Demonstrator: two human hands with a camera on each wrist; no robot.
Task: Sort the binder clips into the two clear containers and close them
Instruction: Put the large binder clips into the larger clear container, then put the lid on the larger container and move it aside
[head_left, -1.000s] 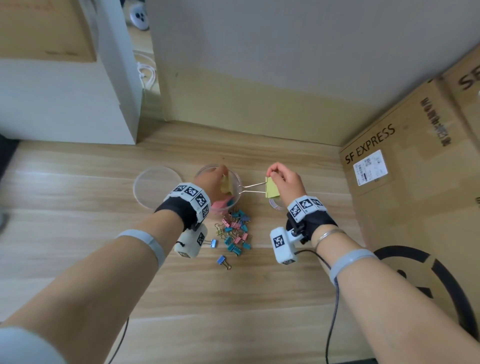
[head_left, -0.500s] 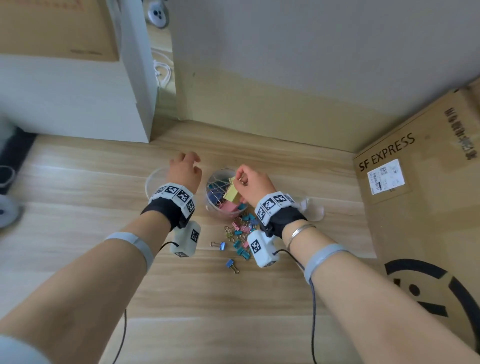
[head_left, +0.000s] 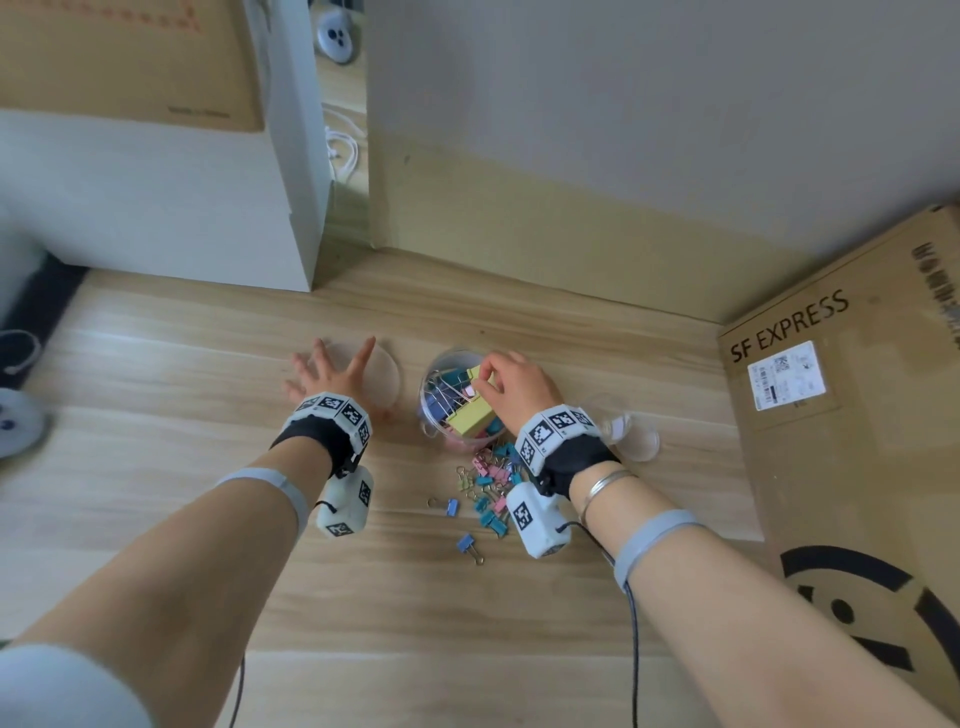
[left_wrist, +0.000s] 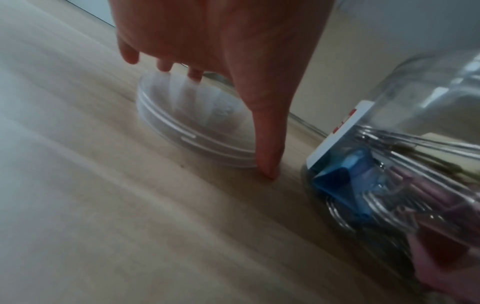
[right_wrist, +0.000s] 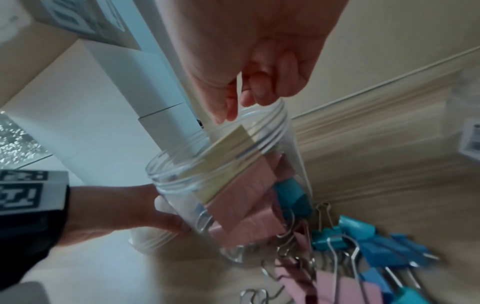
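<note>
1. Head view: the left hand is spread flat, fingers straight, over a clear round lid lying on the wooden floor; this grip is released and grasps nothing.
2. Just to the right of that lid stands a clear container with large binder clips inside: blue, pink and yellow, wire handles showing.
3. The right hand is over the container's mouth, its fingertips curled at a yellow clip that sits at the top of the pile; from here I cannot tell whether they pinch it.
4. A heap of small clips in teal, pink and blue lies on the floor just near of the container, with two blue ones a little apart to the near left.
5. A second clear lid lies right of the right wrist; a cardboard box marked SF EXPRESS stands at the right.
6. Left wrist view: the straight fingers reach down to the lid, the thumb tip on the floor at its rim. The container stands just beside, blue and pink clips behind its wall. The picture is blurred.
7. Right wrist view: thumb and fingertips hang loosely curled just above the container's threaded rim, apart from the yellow clip resting inside on pink ones, so this grip is released. The left hand shows beyond the container. Loose teal, blue and pink clips lie beside it on the floor.
</note>
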